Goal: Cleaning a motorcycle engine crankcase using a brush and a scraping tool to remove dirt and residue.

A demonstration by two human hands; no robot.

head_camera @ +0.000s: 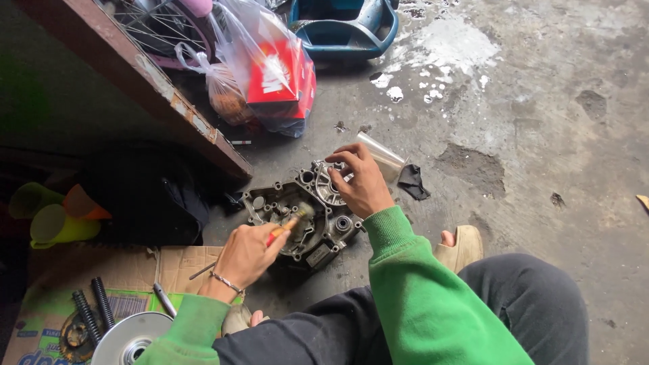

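A grey metal engine case (270, 203) with several round bores lies on the concrete floor in front of me. My left hand (247, 255) grips a small brush with a red and yellow handle (287, 224), its blurred tip over the middle of the case. My right hand (362, 179) rests on the far upper edge of the case, fingers curled over the rim. Both arms wear green sleeves; a bracelet sits on the left wrist.
Flattened cardboard (179, 263) at lower left holds springs (94, 307), a gear and a round metal disc (128, 338). A clear plastic cup (382, 155) and black rag (411, 181) lie beyond the case. Plastic bags with a red box (277, 78), a rusty beam and coloured cups (57, 216) stand at left.
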